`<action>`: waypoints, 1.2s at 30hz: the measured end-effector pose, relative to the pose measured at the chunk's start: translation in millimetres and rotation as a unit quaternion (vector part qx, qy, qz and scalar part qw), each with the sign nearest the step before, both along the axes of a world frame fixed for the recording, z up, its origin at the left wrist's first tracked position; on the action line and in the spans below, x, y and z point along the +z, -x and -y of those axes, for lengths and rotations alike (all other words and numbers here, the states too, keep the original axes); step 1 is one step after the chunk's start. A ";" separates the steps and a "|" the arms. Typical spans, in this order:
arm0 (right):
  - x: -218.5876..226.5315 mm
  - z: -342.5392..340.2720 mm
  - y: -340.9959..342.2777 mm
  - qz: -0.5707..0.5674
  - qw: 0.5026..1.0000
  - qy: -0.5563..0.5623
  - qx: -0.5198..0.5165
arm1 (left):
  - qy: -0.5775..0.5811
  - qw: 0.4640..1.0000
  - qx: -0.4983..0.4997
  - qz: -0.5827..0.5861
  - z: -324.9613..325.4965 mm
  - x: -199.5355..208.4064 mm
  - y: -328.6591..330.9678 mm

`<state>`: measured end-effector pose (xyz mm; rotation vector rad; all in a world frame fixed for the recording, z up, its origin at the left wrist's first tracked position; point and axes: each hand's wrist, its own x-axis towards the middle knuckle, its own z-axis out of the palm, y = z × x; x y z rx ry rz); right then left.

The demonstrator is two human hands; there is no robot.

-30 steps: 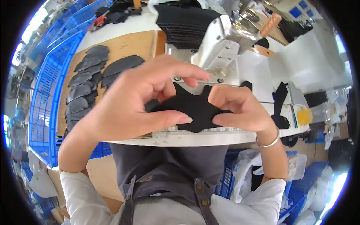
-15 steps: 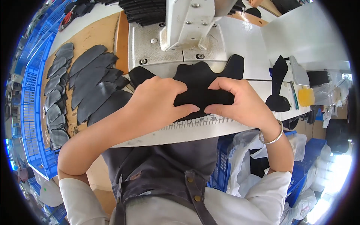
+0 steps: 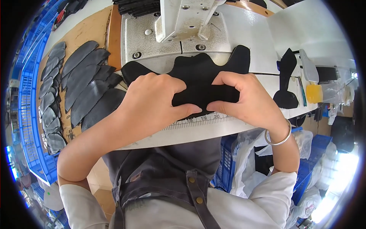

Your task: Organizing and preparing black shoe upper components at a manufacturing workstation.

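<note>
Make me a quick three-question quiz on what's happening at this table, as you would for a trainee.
1. True or false: the left hand and the right hand touch the same black piece.
2. Which wrist wears the bangle?
A) left
B) right
C) both
3. Fill in: along the near edge of the table runs a ____.

Key: 1. True. 2. B. 3. Ruler.
</note>
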<state>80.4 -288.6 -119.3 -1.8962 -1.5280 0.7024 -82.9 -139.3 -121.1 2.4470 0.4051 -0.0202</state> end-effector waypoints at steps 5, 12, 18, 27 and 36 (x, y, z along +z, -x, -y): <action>-3.5 0.2 -1.6 0.002 1.000 -0.011 0.007 | -0.009 1.000 -0.002 0.019 1.2 -4.7 0.5; -1.1 0.2 0.6 0.023 1.000 0.012 0.000 | -0.019 0.998 -0.009 0.056 2.3 -7.9 1.2; 8.5 -6.4 6.9 0.053 0.997 0.044 0.024 | -0.033 0.998 -0.018 0.044 2.4 -3.9 5.0; 18.6 -16.5 12.3 0.085 0.990 0.113 0.019 | 0.053 0.998 -0.040 0.012 -20.7 2.4 20.3; 18.7 -17.0 12.7 0.100 0.984 0.146 -0.001 | 0.036 0.997 -0.055 0.032 -21.2 -2.9 20.4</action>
